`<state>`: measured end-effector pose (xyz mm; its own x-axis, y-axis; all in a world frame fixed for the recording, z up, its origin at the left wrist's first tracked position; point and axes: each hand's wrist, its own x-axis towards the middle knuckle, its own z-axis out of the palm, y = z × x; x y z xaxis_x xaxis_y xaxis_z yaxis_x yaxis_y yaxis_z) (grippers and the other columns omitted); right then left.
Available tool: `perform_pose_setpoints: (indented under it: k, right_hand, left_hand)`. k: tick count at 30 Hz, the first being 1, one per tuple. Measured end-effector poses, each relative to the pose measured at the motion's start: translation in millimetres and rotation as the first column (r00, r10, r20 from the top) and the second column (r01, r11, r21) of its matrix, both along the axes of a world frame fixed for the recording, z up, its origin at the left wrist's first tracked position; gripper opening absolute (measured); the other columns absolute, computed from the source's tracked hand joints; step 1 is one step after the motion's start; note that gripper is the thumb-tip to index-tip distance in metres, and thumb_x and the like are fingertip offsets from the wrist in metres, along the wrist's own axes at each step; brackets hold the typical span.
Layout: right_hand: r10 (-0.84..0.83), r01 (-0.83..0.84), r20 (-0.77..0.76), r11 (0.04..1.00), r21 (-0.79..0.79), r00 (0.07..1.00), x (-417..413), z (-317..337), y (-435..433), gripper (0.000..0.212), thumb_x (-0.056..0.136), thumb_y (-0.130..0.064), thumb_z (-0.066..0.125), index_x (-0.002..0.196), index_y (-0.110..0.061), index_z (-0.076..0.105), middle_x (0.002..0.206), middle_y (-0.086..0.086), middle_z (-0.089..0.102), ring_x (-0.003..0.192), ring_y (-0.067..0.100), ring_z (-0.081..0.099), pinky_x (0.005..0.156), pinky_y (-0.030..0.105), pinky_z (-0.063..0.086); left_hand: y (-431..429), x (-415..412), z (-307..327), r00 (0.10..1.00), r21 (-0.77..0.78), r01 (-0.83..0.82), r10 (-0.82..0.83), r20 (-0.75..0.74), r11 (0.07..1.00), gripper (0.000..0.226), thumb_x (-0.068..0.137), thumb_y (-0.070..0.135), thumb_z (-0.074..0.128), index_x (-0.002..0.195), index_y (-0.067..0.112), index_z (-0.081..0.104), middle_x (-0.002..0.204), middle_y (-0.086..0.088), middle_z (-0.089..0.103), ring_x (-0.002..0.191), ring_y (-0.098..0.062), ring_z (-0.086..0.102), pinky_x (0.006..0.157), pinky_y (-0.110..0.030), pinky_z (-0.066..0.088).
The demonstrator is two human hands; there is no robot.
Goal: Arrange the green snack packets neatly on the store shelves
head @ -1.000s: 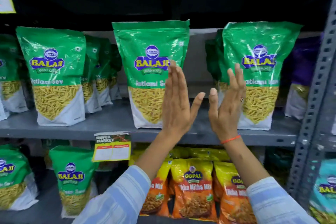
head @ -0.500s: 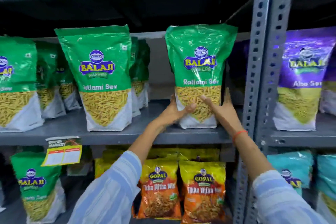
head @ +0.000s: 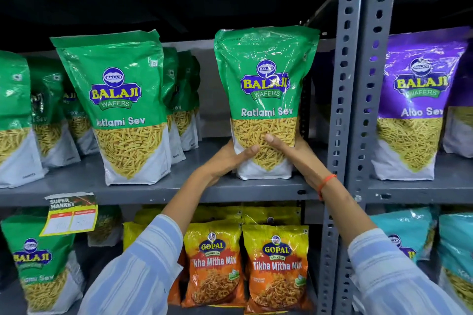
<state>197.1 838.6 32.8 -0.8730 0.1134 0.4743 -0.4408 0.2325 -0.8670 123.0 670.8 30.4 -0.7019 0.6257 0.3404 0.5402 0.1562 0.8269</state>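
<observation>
A green Balaji Ratlami Sev packet stands upright at the right end of the grey middle shelf. My left hand clasps its lower left side and my right hand clasps its lower right, thumbs across the front. To the left, a second green packet stands upright, with more green packets behind it. Further green packets stand at the far left.
A perforated grey upright post stands just right of the held packet. Purple Aloo Sev packets fill the adjoining bay. Below are orange Gopal packets, a green packet, teal packets and a yellow price tag.
A second ago both hands were held open, apart from the packets. They then closed on the right-hand green packet and still hold it; the view has shifted right.
</observation>
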Motion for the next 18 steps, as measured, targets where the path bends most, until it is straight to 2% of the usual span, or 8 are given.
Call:
perform_pose_setpoints:
  k: [3,6,9,11,14,16,18]
  right_hand:
    - [-0.011,0.011,0.016,1.0,-0.005,1.0,-1.5,-0.8,1.6,0.032,0.081,-0.033,0.068,0.111,-0.029,0.057,0.098,-0.016,0.066,0.077,-0.014,0.066,0.067,0.003,0.05]
    - [-0.033,0.033,0.022,0.999,0.009,0.999,-0.1,-2.0,1.9,0.021,0.081,-0.034,0.068,0.098,-0.035,0.057,0.096,-0.018,0.066,0.077,-0.015,0.065,0.066,0.003,0.049]
    - [-0.029,0.029,0.014,1.0,0.001,0.999,-0.3,-2.9,2.7,0.024,0.079,-0.038,0.068,0.1,-0.036,0.057,0.1,-0.019,0.067,0.085,-0.013,0.065,0.071,0.004,0.049]
    - [-0.016,0.016,0.01,1.0,0.005,1.0,0.6,-3.6,2.6,0.03,0.076,-0.043,0.068,0.103,-0.036,0.058,0.103,-0.018,0.067,0.091,-0.01,0.065,0.076,0.007,0.05]
    - [-0.023,0.023,0.001,1.0,0.021,1.0,0.6,-3.8,2.3,0.04,0.07,-0.049,0.068,0.107,-0.036,0.059,0.108,-0.015,0.068,0.099,-0.002,0.066,0.092,0.02,0.05]
    - [-0.047,0.048,-0.017,0.998,0.036,0.999,1.7,-3.6,2.5,0.044,0.071,-0.05,0.069,0.11,-0.035,0.059,0.112,-0.012,0.069,0.103,0.003,0.066,0.1,0.03,0.049]
    - [-0.137,0.139,-0.052,0.989,0.044,0.989,7.3,-4.1,-1.7,0.053,0.071,-0.054,0.068,0.117,-0.033,0.055,0.112,-0.013,0.068,0.105,0.006,0.064,0.101,0.034,0.048]
  left_hand:
    - [0.1,2.3,0.3,1.0,-0.005,-0.012,0.012,0.006,1.0,0.089,0.049,0.079,0.064,0.126,0.042,0.04,0.119,0.022,0.056,0.108,0.013,0.053,0.089,-0.01,0.041]
    - [0.1,1.9,-0.1,1.0,-0.012,-0.019,0.019,-0.014,1.0,0.102,0.045,0.082,0.062,0.132,0.034,0.037,0.118,0.021,0.055,0.105,0.015,0.051,0.086,-0.007,0.04]
    - [1.5,1.6,-0.4,0.999,-0.013,-0.025,0.025,-0.03,1.0,0.111,0.045,0.084,0.06,0.138,0.029,0.034,0.124,0.015,0.054,0.109,0.008,0.052,0.09,-0.012,0.038]
    - [1.6,2.2,0.1,1.0,-0.012,-0.022,0.022,-0.022,1.0,0.112,0.044,0.085,0.059,0.138,0.029,0.035,0.123,0.015,0.055,0.106,0.011,0.051,0.088,-0.009,0.038]
    - [2.2,2.1,-0.6,0.999,0.015,-0.011,0.012,-0.044,1.0,0.108,0.046,0.082,0.061,0.136,0.028,0.037,0.114,0.025,0.055,0.096,0.022,0.053,0.076,0.002,0.04]
    - [3.0,3.3,0.3,0.998,0.026,0.0,0.001,-0.055,1.0,0.106,0.048,0.08,0.061,0.136,0.026,0.038,0.11,0.028,0.055,0.09,0.026,0.053,0.071,0.005,0.039]
    - [0.2,7.0,4.9,1.0,0.021,-0.01,0.01,-0.026,1.0,0.106,0.047,0.077,0.063,0.135,0.023,0.039,0.11,0.023,0.057,0.089,0.023,0.055,0.072,0.003,0.041]
